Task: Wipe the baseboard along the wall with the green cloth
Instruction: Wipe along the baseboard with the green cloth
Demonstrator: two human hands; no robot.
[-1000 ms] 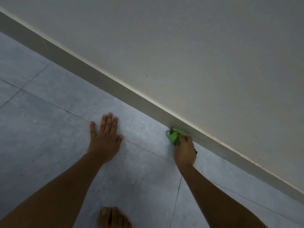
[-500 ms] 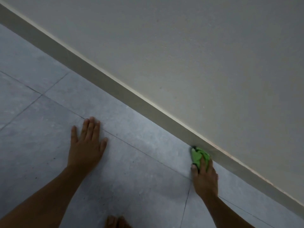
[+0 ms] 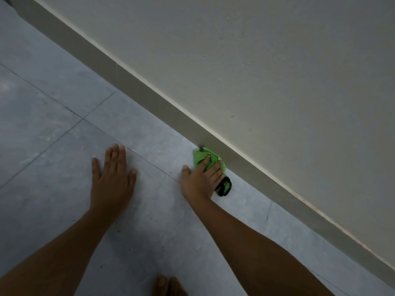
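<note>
The green cloth (image 3: 199,157), bunched up with a black edge showing at its lower right, lies where the floor meets the grey baseboard (image 3: 136,86). My right hand (image 3: 201,181) presses on the cloth with its fingers spread over it, pushing it against the foot of the baseboard. My left hand (image 3: 112,178) rests flat on the floor tiles to the left, fingers apart, holding nothing. The baseboard runs diagonally from the upper left to the lower right under a pale wall (image 3: 267,60).
Grey floor tiles (image 3: 53,129) with thin dark joints fill the left and bottom. Toes of a bare foot (image 3: 166,286) show at the bottom edge between my arms.
My right hand slid the cloth along the baseboard, and its black edge now shows. My left hand stayed flat on the floor. The view shifted along the wall.
</note>
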